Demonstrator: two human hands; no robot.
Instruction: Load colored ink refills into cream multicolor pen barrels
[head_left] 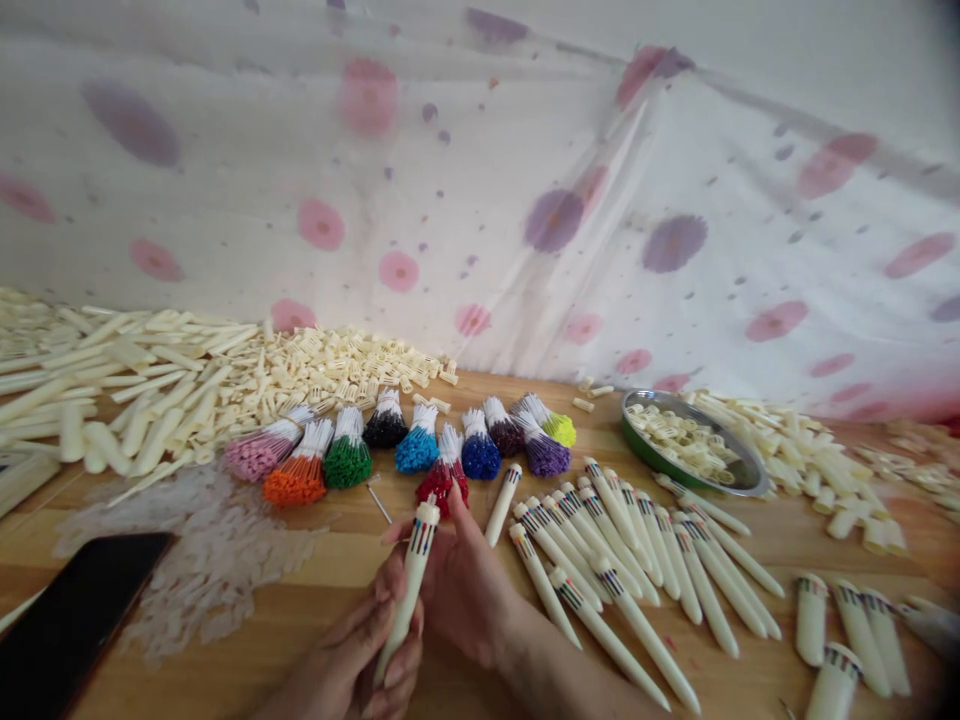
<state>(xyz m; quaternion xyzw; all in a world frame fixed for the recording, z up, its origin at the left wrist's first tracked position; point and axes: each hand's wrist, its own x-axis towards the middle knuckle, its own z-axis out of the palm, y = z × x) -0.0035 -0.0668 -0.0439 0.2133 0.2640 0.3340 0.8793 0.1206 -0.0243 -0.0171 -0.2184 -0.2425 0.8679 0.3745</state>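
Note:
My left hand point(375, 640) is wrapped round a thick cream multicolour pen point(409, 590), which stands tilted with its slotted, coloured top end upward. Just to the right is my right hand point(469, 585), its fingers apart, one digit reaching up to the bundle of red-tipped refills point(444, 470). Some of its fingers are hidden behind the pen. More refill bundles form an arc beyond my hands: orange point(295, 472), green point(348, 458), light blue point(417, 448), blue point(480, 455) and purple point(546, 450) among them. A single pen point(503, 504) lies beside my right hand.
Rows of similar pens point(622, 545) lie to the right, with shorter thick ones point(855, 630) beyond. A green-sided metal bowl point(649, 458) holds small cream parts. Cream tubes point(172, 400) are heaped at left, near clear plastic pieces point(202, 570) and a black phone point(82, 620).

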